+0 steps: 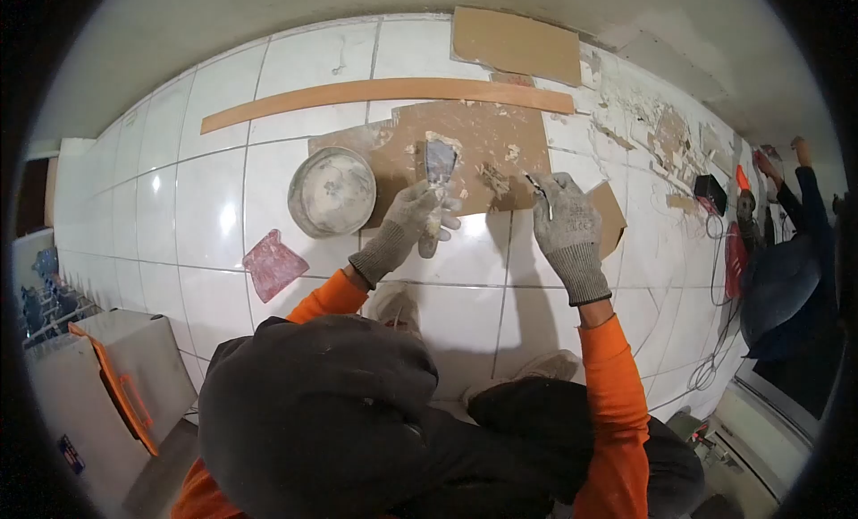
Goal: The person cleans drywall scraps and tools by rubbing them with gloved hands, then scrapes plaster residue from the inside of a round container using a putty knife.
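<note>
My left hand [402, 222], in a grey knit glove, is closed around a putty knife [440, 161] whose blade points away from me, with pale filler on its edge and handle. My right hand [568, 222], gloved the same, is closed with its fingertips pinched on a thin, partly hidden object too small to name. Under and beyond both hands a brown cardboard sheet [518, 130] lies on the tiles, smeared with filler lumps [493, 177]. Left of my left hand stands a round metal bowl [332, 194] with whitish residue inside.
Beyond the sheet lies a long wooden strip [384, 92], with another cardboard piece [518, 47] behind it. A reddish cloth-like piece [274, 264] is at left, near a white box [134, 362]. At right are a black box [710, 193], a cable [706, 376] and another person [786, 278].
</note>
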A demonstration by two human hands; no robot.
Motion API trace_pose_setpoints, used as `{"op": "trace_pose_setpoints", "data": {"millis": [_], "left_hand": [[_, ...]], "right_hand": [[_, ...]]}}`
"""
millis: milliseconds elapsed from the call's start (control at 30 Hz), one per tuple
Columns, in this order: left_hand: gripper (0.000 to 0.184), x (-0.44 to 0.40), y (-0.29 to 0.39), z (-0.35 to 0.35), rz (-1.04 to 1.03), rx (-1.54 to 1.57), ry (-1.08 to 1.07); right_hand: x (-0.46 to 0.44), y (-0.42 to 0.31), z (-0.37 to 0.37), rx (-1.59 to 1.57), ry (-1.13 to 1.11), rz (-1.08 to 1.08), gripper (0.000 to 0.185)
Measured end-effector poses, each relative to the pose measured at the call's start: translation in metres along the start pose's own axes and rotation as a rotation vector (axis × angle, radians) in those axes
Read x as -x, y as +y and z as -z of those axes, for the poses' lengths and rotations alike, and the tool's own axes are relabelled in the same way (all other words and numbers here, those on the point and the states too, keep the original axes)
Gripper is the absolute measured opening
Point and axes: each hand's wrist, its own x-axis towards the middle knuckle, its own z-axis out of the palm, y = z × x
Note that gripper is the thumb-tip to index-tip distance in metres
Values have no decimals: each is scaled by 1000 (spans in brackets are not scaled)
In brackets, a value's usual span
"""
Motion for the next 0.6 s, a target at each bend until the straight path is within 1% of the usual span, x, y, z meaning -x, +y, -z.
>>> {"op": "trace_pose_setpoints", "data": {"millis": [100,200,300,333,367,433,533,567,600], "left_hand": [[46,1,-2,-11,-9,-17,38],[39,6,7,-17,26,-158,2],[31,8,0,-25,43,-31,37],[29,8,-12,-16,-21,-231,11],[26,9,-23,-8,-90,-429,-2],[26,17,-15,-18,6,-330,25],[26,21,1,-40,138,-179,39],[27,20,2,-44,182,-123,45],[27,18,0,-42,159,-123,24]], "right_hand": [[0,-26,-15,42,11,118,35],[8,-57,-41,112,-13,222,47],[13,-65,-61,150,-52,173,56],[11,-69,-62,231,-63,133,58],[9,-68,-65,181,-59,117,58],[2,-63,-69,88,-43,80,58],[-13,-60,-54,95,-41,64,45],[-17,-52,-51,-10,14,33,40],[-23,-40,-46,-114,71,3,36]]}}
